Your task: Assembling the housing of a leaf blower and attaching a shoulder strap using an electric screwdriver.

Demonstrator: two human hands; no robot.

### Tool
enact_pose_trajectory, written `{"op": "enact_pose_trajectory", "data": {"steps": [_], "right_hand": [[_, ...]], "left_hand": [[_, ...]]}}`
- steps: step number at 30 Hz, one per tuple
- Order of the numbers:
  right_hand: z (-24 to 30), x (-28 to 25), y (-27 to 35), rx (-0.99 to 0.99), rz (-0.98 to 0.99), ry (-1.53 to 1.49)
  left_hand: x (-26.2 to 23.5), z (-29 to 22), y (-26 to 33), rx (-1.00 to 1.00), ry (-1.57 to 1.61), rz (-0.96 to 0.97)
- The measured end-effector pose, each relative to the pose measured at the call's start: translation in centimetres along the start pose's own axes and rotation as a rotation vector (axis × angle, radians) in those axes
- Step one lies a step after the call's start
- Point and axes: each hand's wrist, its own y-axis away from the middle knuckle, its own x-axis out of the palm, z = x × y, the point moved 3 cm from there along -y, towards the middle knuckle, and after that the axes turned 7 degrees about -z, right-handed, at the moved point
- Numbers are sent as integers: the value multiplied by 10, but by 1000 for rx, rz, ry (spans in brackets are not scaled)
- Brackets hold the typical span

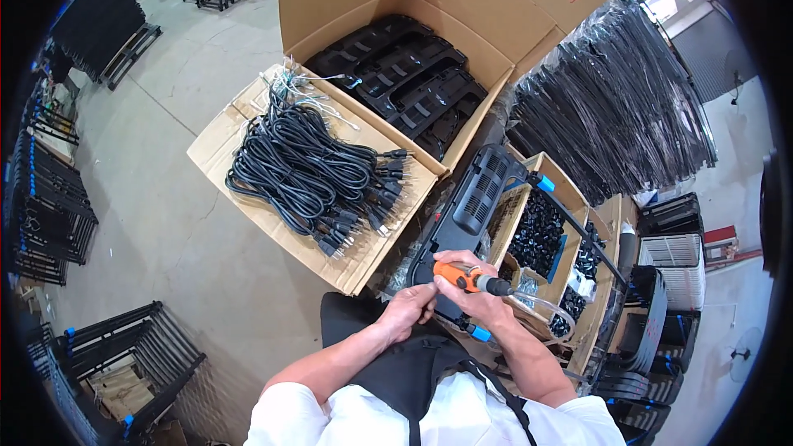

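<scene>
My right hand [477,299] is wrapped round an orange air screwdriver [456,276], whose clear hose [541,301] trails off to the right. The screwdriver's front end lies over the near end of a long black plastic housing [446,235] with a slotted, raised section. Just left of the tool, my left hand [408,312] has its fingers curled and pinched together close to the housing's end. Whatever may be between those fingertips is hidden.
Beyond the housing, an open cardboard box [347,8] holds black plastic parts [396,66]. Bundled black power cords [306,165] lie on its flap. At right, wooden bins [570,260] contain small black pieces [537,235]; behind them stand film-wrapped black strips [611,99].
</scene>
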Motion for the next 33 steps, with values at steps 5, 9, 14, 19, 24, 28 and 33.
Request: {"op": "enact_pose_trajectory", "data": {"steps": [5,9,14,19,24,28,33], "right_hand": [[0,5,-8,43,94,40],[3,6,-8,22,98,30],[0,6,-6,46,102,28],[5,3,-11,47,124,41],[11,-14,0,38,-27,-71],[12,-49,15,142,-140,-367],[-4,-78,26,165,-193,-450]], "left_hand": [[5,-9,7,83,13,-30],[0,-2,4,98,42,-46],[3,-2,8,97,51,-56],[11,-3,7,75,199,-107],[8,-3,-7,69,266,-121],[17,-14,-17,47,406,-190],[48,-24,-45,21,436,-141]]}}
